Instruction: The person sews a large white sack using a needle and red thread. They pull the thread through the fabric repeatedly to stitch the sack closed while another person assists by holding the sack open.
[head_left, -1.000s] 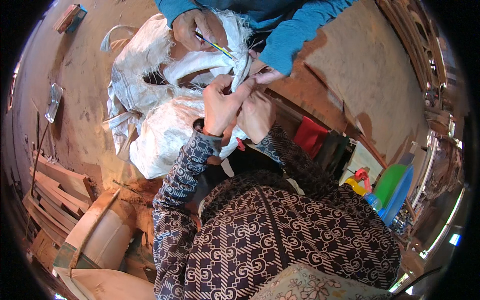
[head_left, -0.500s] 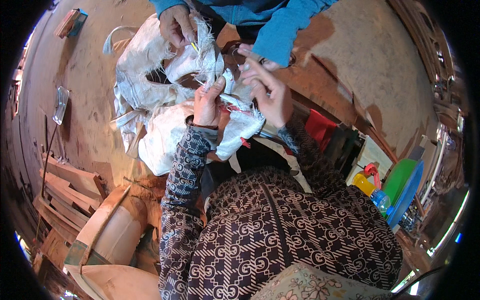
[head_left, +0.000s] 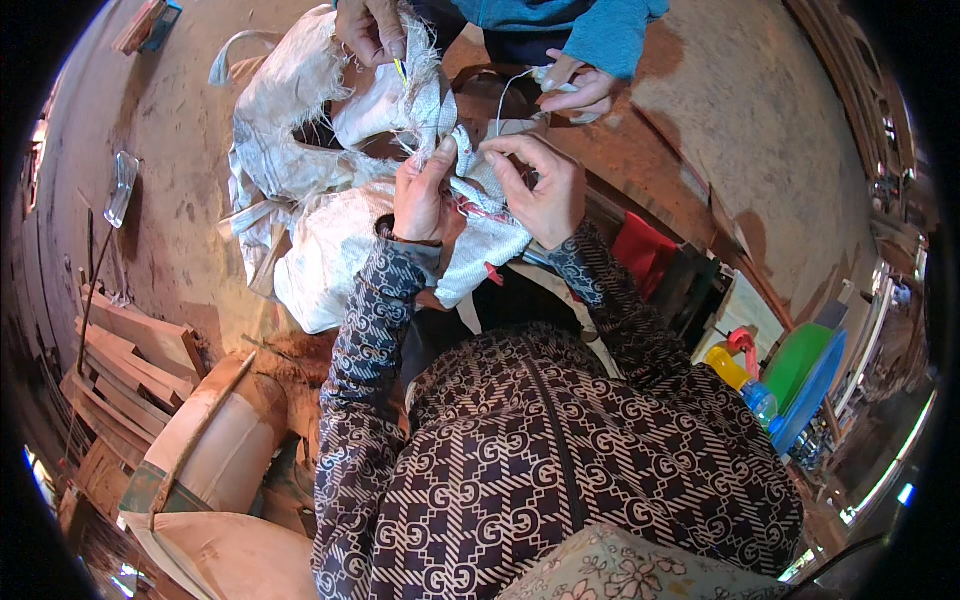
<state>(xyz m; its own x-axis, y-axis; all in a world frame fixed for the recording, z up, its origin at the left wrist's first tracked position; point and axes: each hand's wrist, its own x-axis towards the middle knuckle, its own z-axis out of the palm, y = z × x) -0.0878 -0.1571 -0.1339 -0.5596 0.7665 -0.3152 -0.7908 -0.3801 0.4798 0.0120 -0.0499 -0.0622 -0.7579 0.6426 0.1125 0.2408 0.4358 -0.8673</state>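
Note:
A frayed white woven sack (head_left: 330,250) is spread out in front of me. My left hand (head_left: 422,195) is closed on its edge, thumb on top. To its right, my right hand (head_left: 540,185) is bent into a pinch, thumb and forefinger together. A thin white string (head_left: 500,105) runs down to these fingers; the pinch partly hides its end. Across from me, a co-worker's hand (head_left: 368,30) grips the torn sack edge beside a small yellow item (head_left: 401,70). The co-worker's other hand (head_left: 585,90) is at the string's upper end.
Planks (head_left: 140,350) lie at the left, near a pale rounded container (head_left: 225,440). On the right are a green basin (head_left: 803,358), a blue basin (head_left: 815,395) and a bottle with yellow on it (head_left: 728,368). A red item (head_left: 640,255) is beside my right forearm.
My right hand has gone from spread, blurred fingers to a pinch. The co-worker's right-side hand has drawn up and away, with the string now showing below it. My left hand stays on the sack.

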